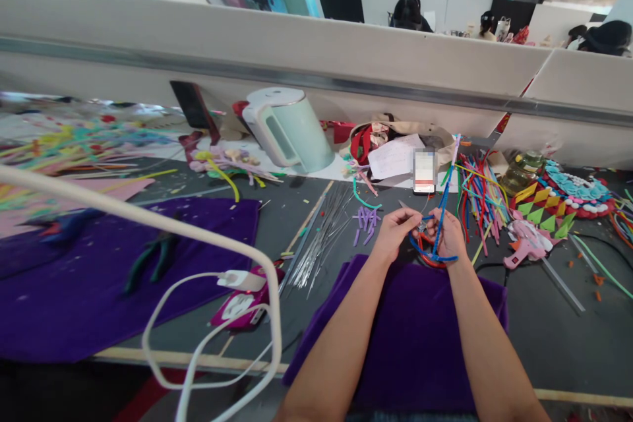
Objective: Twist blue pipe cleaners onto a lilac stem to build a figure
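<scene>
Both hands work above the purple cloth (410, 336) at the counter's near edge: the left hand (395, 231) pinches the blue pipe cleaner (440, 217), the right hand (448, 234) closes round its blue-and-red loop (428, 257). If either pinch slackens, the springy stem could likely uncoil, or its free end snag the loose stems (477, 194) beside it.

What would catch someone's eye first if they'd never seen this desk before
Both hands meet at the centre, the left hand and right hand pinching blue and red pipe cleaners above a purple cloth. Behind them stands a pale green kettle, and a bundle of coloured sticks lies to the right. A white cable arcs across the near left.
</scene>
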Demonstrator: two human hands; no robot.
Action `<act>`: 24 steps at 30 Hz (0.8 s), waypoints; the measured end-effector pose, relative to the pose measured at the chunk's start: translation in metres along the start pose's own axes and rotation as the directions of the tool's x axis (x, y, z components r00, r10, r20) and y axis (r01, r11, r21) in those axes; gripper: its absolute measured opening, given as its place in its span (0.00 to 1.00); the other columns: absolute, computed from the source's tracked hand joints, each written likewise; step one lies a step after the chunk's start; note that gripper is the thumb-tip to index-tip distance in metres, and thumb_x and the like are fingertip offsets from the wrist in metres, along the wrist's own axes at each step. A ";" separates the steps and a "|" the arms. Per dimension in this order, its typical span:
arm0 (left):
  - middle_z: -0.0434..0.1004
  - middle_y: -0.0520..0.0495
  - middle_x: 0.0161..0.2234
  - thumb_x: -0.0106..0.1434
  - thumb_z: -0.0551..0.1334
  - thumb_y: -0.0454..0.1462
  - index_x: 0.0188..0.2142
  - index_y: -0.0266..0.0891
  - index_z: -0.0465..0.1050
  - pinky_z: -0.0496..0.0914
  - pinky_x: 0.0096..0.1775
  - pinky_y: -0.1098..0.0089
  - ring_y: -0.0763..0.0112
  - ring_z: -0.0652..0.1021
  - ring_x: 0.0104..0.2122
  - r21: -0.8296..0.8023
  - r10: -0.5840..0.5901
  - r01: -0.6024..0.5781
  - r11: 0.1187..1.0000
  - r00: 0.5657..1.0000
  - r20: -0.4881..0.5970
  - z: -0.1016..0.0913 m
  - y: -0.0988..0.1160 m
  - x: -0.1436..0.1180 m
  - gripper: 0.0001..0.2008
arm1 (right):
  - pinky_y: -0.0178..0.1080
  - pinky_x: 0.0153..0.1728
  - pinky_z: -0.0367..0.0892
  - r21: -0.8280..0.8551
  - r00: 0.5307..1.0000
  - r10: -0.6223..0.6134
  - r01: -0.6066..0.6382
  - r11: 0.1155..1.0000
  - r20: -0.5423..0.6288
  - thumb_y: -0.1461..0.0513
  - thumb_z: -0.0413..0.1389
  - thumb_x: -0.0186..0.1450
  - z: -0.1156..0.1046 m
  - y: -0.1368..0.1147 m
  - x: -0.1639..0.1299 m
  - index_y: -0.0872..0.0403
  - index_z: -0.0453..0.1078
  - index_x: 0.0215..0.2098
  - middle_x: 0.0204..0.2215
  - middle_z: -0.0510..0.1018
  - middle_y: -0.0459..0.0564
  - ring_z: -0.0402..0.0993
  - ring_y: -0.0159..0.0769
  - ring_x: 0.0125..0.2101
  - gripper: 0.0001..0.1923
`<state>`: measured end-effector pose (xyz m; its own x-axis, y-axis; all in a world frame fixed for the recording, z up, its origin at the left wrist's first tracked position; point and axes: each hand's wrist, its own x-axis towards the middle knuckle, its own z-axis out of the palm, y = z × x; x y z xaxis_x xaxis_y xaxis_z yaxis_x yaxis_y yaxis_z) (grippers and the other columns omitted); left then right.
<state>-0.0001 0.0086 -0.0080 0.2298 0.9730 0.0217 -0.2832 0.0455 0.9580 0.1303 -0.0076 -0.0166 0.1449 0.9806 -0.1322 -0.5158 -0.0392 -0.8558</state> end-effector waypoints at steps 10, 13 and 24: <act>0.71 0.52 0.23 0.53 0.66 0.40 0.31 0.34 0.75 0.67 0.25 0.74 0.76 0.71 0.21 0.203 0.087 -0.093 0.975 0.995 0.041 0.003 -0.007 0.000 0.10 | 0.26 0.13 0.61 0.104 0.990 -0.024 0.039 0.994 -0.139 0.54 0.62 0.51 0.004 -0.003 -0.003 0.54 0.65 0.29 0.16 0.72 0.41 0.65 0.24 0.14 0.14; 0.71 0.50 0.25 0.54 0.65 0.40 0.30 0.35 0.75 0.68 0.25 0.74 0.76 0.72 0.22 0.292 0.178 -0.184 0.938 0.983 0.046 0.007 -0.007 -0.001 0.09 | 0.26 0.14 0.62 0.115 0.983 -0.045 0.067 0.991 -0.180 0.55 0.62 0.52 0.005 -0.002 -0.004 0.54 0.65 0.28 0.16 0.73 0.41 0.66 0.24 0.14 0.14; 0.71 0.48 0.28 0.58 0.62 0.37 0.33 0.39 0.78 0.66 0.29 0.74 0.73 0.72 0.29 0.455 0.437 -0.426 0.782 0.895 0.089 0.012 -0.002 -0.006 0.06 | 0.27 0.14 0.62 0.200 0.983 0.024 0.013 0.980 -0.180 0.54 0.62 0.53 0.007 -0.001 -0.005 0.55 0.65 0.26 0.16 0.71 0.40 0.64 0.23 0.14 0.14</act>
<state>0.0105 0.0002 -0.0068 0.1646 0.8709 0.4630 0.1047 -0.4822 0.8698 0.1238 -0.0116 -0.0117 0.2817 0.9289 -0.2405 -0.6725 0.0124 -0.7400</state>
